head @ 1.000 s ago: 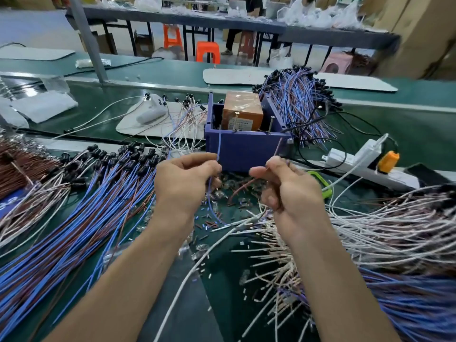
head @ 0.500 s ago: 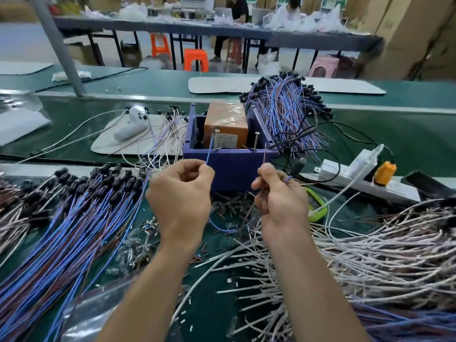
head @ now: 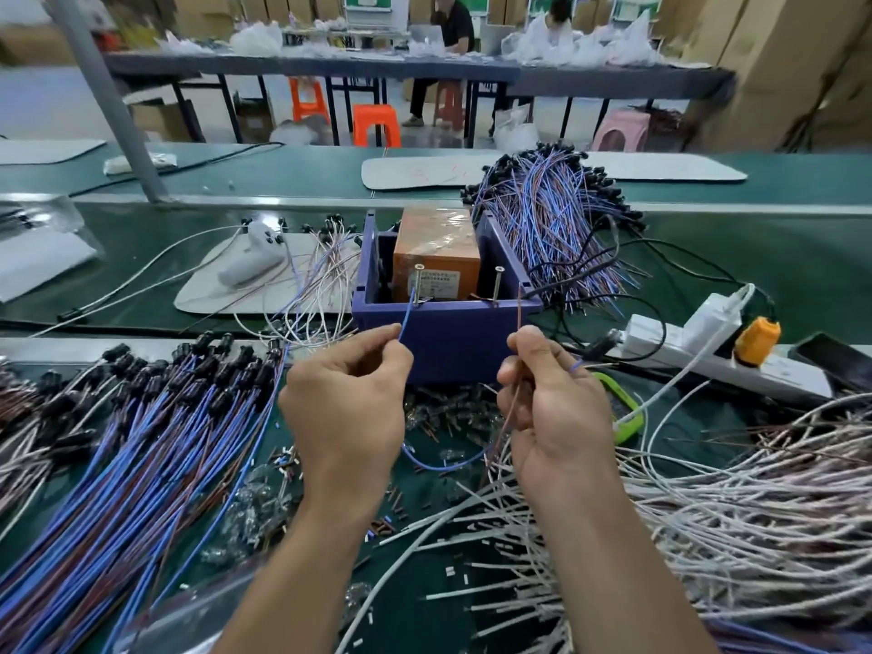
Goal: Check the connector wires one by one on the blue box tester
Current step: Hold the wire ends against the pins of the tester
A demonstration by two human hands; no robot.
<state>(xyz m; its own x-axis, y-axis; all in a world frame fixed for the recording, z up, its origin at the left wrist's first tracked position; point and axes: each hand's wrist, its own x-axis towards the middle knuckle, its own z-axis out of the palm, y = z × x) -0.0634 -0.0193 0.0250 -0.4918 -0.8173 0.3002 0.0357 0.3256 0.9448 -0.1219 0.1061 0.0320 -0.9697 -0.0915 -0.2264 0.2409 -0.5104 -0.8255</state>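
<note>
Blue box tester (head: 448,337) | left hand (head: 344,408) fingers (head: 377,336) pinch blue wire (head: 408,313) | right hand (head: 557,408) fingers (head: 531,344) pinch brown wire (head: 520,306)

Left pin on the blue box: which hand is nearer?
Left. The left hand sits just below the pin, pinching a blue wire that runs up toward it; the right hand is further right, below the other pin, pinching a brown wire.

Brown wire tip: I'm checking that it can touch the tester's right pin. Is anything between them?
Nothing visible. The brown wire, pinched by the right hand, ends just right of the pin, with open air between.
</note>
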